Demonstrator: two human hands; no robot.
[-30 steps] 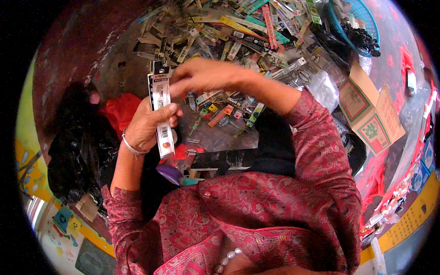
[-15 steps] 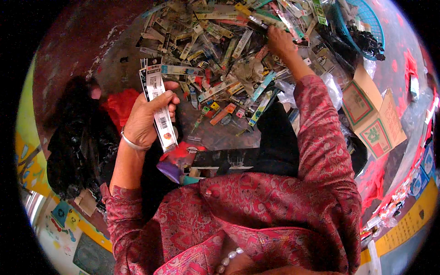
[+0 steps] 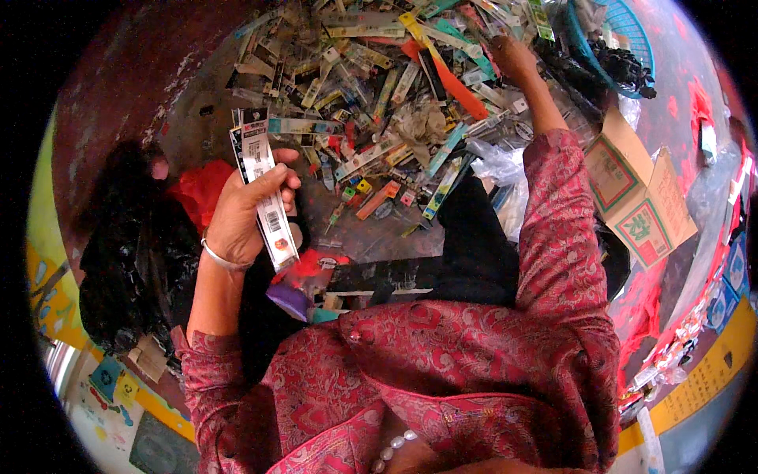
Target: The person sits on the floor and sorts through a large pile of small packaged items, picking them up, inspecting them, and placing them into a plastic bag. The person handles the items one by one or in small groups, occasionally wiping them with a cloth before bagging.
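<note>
My left hand (image 3: 249, 201) is closed around a small stack of long, narrow packets (image 3: 262, 170), white with black ends and a printed barcode, held upright above the floor. A wide heap of loose, flat, narrow packets (image 3: 367, 158) in many colours spreads in front of me. At the far right part of this heap, my right hand (image 3: 513, 62) reaches down among the packets. Its fingers are dark and partly hidden, so what they touch does not show. An orange strip-shaped packet (image 3: 454, 83) lies on the heap to the left of that hand.
A blue plastic basket (image 3: 575, 35) with black material stands at the far right. Below it lies an open cardboard box (image 3: 632, 189). Black plastic bags (image 3: 138, 253) and a red bag (image 3: 204, 189) are at the left. Crumpled clear plastic (image 3: 505, 162) lies near my right forearm.
My right hand has moved right across the heap. The orange packet and a yellow one now show where it was. My left hand keeps its stack, shifted slightly left.
</note>
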